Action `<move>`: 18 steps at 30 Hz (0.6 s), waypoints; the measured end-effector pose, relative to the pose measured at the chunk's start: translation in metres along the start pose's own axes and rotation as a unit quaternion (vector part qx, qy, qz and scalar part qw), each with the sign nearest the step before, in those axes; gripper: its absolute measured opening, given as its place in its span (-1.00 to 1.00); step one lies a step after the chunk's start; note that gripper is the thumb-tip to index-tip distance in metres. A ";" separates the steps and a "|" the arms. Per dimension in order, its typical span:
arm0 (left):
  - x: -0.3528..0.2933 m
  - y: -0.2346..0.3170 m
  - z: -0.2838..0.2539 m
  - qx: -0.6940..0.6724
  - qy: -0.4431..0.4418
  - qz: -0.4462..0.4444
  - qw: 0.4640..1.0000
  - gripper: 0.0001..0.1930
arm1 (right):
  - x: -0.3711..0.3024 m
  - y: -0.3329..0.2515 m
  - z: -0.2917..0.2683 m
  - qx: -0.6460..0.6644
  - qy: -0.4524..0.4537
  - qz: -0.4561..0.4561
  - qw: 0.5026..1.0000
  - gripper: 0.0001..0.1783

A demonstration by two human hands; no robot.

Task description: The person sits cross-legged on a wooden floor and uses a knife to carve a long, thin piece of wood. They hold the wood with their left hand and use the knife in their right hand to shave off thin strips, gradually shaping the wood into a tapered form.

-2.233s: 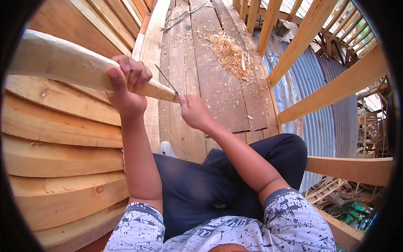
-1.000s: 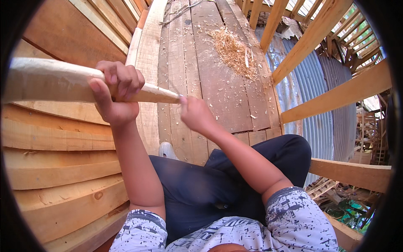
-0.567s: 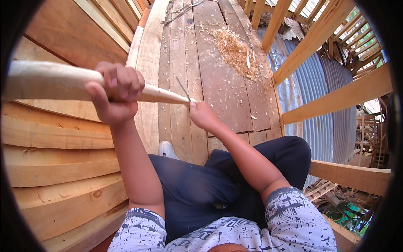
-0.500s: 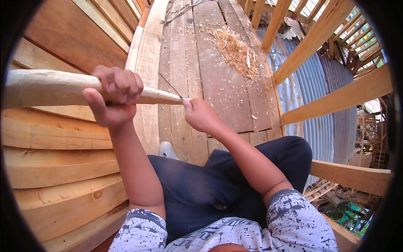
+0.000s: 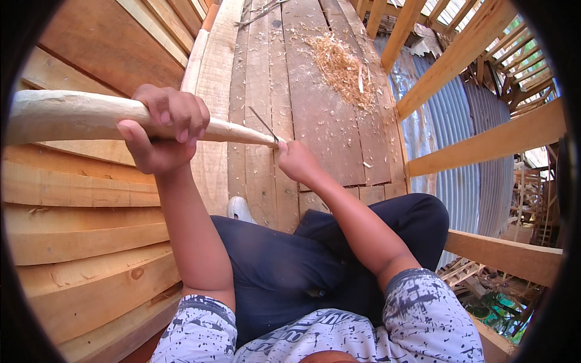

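A pale, peeled wooden pole (image 5: 66, 115) runs from the left rim to the middle, thick at the left and tapering to the right. My left hand (image 5: 166, 124) is wrapped round it from below, fingers over the top. At the thin end sits my right hand (image 5: 298, 162), closed in a fist on a knife (image 5: 264, 124). Only its thin dark blade shows, slanting up and left across the pole's tip; the handle is hidden in the fist. Whether the right fingers also touch the wood I cannot tell.
Curly wood shavings (image 5: 342, 66) lie heaped on the plank floor (image 5: 315, 121), with scattered chips around. Stacked boards (image 5: 91, 236) stand close on the left. Wooden rails (image 5: 484, 142) border the right, with corrugated metal sheets (image 5: 445, 115) beyond. Thin sticks (image 5: 261, 12) lie at the far end.
My right hand and the knife have shifted slightly to the right, out toward the pole's thin end. The left hand keeps its grip, and the pole appears a little higher.
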State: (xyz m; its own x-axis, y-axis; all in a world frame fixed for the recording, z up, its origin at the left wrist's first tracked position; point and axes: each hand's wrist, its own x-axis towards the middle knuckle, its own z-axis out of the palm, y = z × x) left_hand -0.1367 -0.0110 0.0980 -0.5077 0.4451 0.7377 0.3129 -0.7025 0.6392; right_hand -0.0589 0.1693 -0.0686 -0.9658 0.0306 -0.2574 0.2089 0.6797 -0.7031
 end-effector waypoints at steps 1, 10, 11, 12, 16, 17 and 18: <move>0.000 0.000 -0.002 -0.004 -0.005 0.002 1.000 -0.47 | -0.006 -0.011 -0.006 0.011 -0.009 0.026 1.000 -0.56; 0.003 0.000 0.008 0.020 0.007 -0.015 1.000 -0.52 | -0.010 -0.023 -0.017 0.061 -0.012 0.072 0.995 -0.45; 0.003 0.000 0.007 0.013 -0.005 -0.016 1.000 -0.52 | -0.011 -0.024 -0.013 0.078 -0.002 0.101 0.992 -0.44; 0.005 0.001 0.006 0.022 -0.002 -0.013 1.000 -0.52 | -0.013 -0.025 -0.009 0.022 0.032 0.023 0.999 -0.45; -0.004 0.005 0.007 0.052 0.054 -0.020 0.997 -0.51 | -0.027 -0.069 -0.050 0.107 -0.034 -0.029 0.993 -0.50; 0.001 0.003 0.010 0.054 0.063 -0.020 0.996 -0.51 | -0.018 -0.051 -0.037 0.131 -0.021 -0.042 0.990 -0.49; 0.003 0.001 0.011 0.047 0.070 -0.027 0.996 -0.51 | -0.013 -0.042 -0.028 0.154 -0.011 -0.056 0.986 -0.49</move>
State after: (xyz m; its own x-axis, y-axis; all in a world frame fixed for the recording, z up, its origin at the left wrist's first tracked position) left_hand -0.1293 -0.0047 0.1030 -0.6311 0.3940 0.6681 0.3527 -0.6214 0.6996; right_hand -0.0594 0.1612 -0.0169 -0.9826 -0.0512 -0.1787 0.1407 0.4234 -0.8950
